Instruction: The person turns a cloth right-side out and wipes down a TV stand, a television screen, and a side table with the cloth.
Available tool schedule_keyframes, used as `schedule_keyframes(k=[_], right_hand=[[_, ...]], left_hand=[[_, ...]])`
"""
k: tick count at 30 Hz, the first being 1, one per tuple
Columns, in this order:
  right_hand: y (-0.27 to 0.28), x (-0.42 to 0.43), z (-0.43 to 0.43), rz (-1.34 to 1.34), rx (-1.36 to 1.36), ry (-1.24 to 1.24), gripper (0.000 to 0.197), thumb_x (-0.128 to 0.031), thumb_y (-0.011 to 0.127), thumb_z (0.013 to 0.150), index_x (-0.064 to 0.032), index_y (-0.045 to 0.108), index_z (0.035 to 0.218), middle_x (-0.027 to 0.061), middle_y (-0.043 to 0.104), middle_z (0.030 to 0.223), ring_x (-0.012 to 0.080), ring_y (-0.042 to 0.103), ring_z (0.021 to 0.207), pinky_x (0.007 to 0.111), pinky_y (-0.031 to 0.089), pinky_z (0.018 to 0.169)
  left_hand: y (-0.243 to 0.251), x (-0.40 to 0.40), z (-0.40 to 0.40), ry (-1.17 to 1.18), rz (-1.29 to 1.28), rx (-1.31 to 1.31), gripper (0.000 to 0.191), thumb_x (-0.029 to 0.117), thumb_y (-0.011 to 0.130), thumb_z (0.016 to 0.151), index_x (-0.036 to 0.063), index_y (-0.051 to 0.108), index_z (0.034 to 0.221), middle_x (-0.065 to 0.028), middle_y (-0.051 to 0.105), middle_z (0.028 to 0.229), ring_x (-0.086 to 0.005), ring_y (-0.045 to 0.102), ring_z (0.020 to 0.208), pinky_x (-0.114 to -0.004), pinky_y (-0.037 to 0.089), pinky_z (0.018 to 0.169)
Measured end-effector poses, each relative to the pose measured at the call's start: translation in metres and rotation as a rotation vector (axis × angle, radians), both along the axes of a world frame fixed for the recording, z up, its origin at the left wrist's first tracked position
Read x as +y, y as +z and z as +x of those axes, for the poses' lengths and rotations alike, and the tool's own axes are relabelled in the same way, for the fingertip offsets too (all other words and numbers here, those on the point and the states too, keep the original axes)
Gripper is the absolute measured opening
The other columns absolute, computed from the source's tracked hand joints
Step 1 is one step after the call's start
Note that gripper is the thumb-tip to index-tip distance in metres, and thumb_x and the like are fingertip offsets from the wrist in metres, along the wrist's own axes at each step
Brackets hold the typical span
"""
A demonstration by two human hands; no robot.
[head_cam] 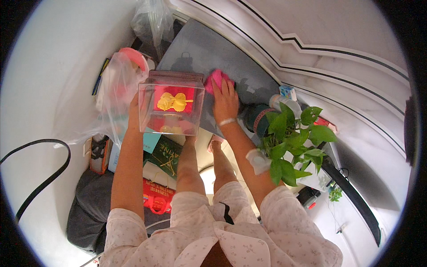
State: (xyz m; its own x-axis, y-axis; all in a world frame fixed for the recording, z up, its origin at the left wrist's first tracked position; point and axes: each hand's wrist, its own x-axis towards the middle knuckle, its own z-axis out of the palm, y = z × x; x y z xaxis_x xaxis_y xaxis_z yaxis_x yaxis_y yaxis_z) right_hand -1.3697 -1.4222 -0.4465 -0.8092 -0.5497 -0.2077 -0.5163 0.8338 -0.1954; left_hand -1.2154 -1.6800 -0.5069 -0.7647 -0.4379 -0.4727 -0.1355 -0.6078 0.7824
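Note:
My left hand [134, 108] grips the left side of a clear display box [173, 126], and its fingers are partly hidden behind the plastic. Inside the box a golden flower-shaped ornament [173, 101] shows against a red backing. My right hand [226, 103] presses a bright pink cloth [217, 79] onto a dark grey tabletop [213, 43], just right of the box. The box is above the tabletop's near left part; whether it touches the surface I cannot tell.
A potted plant with green leaves [283, 160] overhangs my right forearm, beside a dark green pot [262, 118] and a small blue-and-white box [287, 92]. Left are a clear plastic bag [116, 90] and a pink-rimmed container [136, 58]. Paper gift bags [166, 155] stand below near my legs.

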Motion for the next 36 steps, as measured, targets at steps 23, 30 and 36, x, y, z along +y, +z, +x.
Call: schedule_keyframes(k=[23, 30, 36], right_hand=[[-0.027, -0.114, -0.123, -0.305, -0.077, 0.238, 0.056, -0.004, 0.058, 0.084, -0.0065, 0.048, 0.139, 0.0184, 0.046, 0.142, 0.0405, 0.032, 0.139, 0.052, 0.031, 0.112], [-0.032, -0.062, -0.093, -0.277, 0.066, -0.227, 0.063, -0.002, 0.059, 0.084, -0.0077, 0.042, 0.144, 0.0248, 0.042, 0.144, 0.0432, 0.031, 0.139, 0.049, 0.028, 0.115], [-0.018, -0.019, 0.027, -0.323, -0.071, -0.473, 0.062, -0.001, 0.056, 0.084, -0.0084, 0.043, 0.144, 0.0241, 0.042, 0.145, 0.0447, 0.032, 0.138, 0.047, 0.025, 0.116]], left_hand=[[0.073, 0.017, -0.027, -0.109, -0.466, -0.413, 0.034, 0.029, 0.056, 0.099, 0.0035, 0.063, 0.122, -0.0004, 0.063, 0.105, -0.0099, 0.055, 0.096, -0.025, 0.045, 0.084], [0.09, 0.021, -0.037, -0.107, -0.373, -0.458, 0.034, 0.026, 0.056, 0.1, 0.0036, 0.062, 0.125, -0.0009, 0.064, 0.107, -0.0098, 0.055, 0.095, -0.025, 0.045, 0.085], [0.062, 0.01, -0.018, -0.095, -0.384, -0.444, 0.034, 0.025, 0.057, 0.099, 0.0042, 0.061, 0.126, -0.0014, 0.064, 0.111, -0.0102, 0.057, 0.101, -0.026, 0.045, 0.089]])
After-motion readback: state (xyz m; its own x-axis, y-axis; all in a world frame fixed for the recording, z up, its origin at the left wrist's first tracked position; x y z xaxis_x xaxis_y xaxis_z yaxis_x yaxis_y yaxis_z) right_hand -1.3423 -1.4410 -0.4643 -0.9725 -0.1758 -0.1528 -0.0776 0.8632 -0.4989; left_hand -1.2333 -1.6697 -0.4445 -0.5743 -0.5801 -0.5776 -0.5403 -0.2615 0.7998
